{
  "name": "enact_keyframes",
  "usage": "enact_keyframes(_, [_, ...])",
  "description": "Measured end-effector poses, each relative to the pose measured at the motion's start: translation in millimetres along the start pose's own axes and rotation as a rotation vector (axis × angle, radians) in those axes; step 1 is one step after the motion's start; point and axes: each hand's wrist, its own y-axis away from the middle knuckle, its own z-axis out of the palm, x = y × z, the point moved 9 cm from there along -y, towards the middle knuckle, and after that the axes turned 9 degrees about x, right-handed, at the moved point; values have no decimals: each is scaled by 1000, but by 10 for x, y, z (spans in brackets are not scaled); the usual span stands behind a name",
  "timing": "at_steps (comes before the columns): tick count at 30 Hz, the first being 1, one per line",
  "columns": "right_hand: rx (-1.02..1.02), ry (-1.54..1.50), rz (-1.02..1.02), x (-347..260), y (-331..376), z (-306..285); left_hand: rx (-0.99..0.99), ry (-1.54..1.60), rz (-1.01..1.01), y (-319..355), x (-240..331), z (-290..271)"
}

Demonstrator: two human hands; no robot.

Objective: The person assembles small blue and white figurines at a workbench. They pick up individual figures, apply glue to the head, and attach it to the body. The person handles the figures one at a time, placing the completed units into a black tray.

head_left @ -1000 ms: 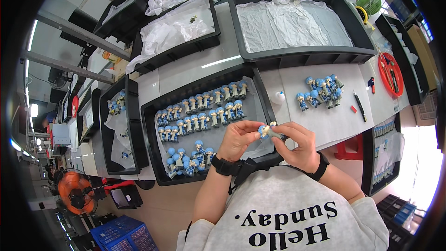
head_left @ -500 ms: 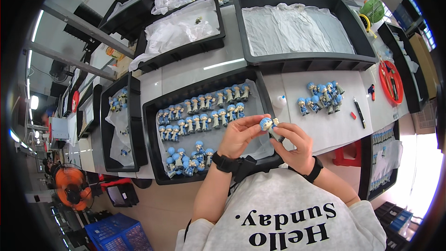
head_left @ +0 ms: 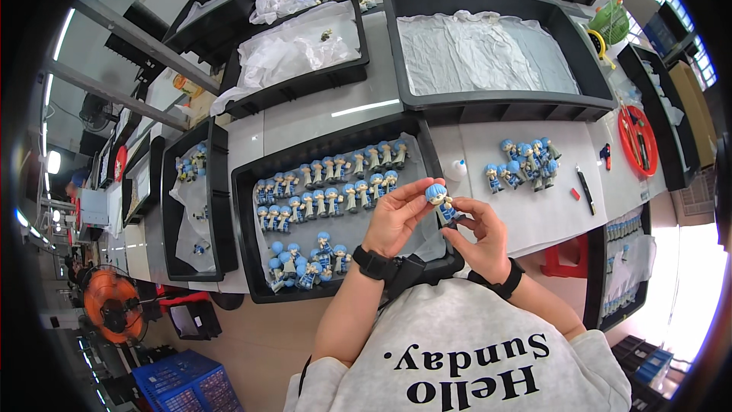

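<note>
Between my two hands is a small blue-haired figurine [head_left: 438, 197], upright with its face and blue outfit showing. The fingertips of my left hand [head_left: 396, 217] pinch it by the head. My right hand [head_left: 480, 238] holds its lower body between thumb and fingers. Just left of my hands lies a black tray [head_left: 245, 221] lined with white sheet, with rows of similar figurines [head_left: 333, 200] and a loose heap of them [head_left: 301, 265] at its near end. Another cluster of figurines [head_left: 526, 162] stands on white paper to the right.
A small white bottle [head_left: 456, 170] stands beyond my hands. On the right lie a black pen [head_left: 585, 189], a red piece [head_left: 576, 194] and a red oval dish [head_left: 637, 140] with tools. Large black trays [head_left: 509, 112] fill the far side; another tray [head_left: 227, 206] sits at the left.
The figurine has been turned between my fingers, so its blue front now shows instead of its pale side. My hands remain in about the same place, both still holding it.
</note>
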Motion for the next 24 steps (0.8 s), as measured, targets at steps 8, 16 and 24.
enact_keyframes(8, [10, -38, 61, 103, -11, -48, 54, -138, 96, 16, 52, -3])
enact_keyframes(16, [26, -123, 107, 231, -34, -74, 117, -213, 139, 45, 92, 63])
enact_keyframes(24, [68, -126, 106, 251, -49, -98, 174, -206, 143, 53, 62, 53])
